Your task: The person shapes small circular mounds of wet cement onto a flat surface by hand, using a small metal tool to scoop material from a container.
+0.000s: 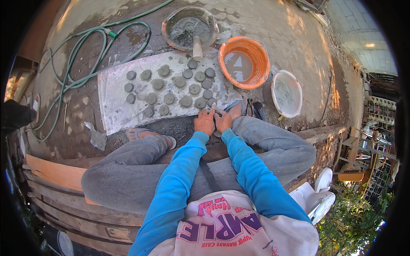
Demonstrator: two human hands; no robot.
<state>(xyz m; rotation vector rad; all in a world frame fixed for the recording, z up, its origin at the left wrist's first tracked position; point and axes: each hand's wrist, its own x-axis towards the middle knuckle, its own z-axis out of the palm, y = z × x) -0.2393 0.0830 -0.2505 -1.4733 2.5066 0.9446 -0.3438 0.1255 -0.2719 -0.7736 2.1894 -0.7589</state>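
Note:
My left hand [205, 123] and my right hand [223, 121] are close together at the near right edge of a pale, cement-smeared sheet [117, 96]. Just beyond my fingertips lies a small round grey cement disc [212, 102]. The left fingers are bent, with one fingertip reaching toward that disc. My right fingers are curled in beside them. Anything pinched between the hands is too small or hidden to make out. Several similar discs, such as a darker one [192, 64] and a paler one [158, 84], lie in loose rows across the sheet.
Beyond the sheet stands a basin of wet cement [174, 30] with a wooden-handled tool [197, 49] in it. An orange bucket [222, 59] of cloudy water and a pale bucket [297, 100] stand at right. A green hose [68, 72] coils at left. My sandalled feet flank the hands.

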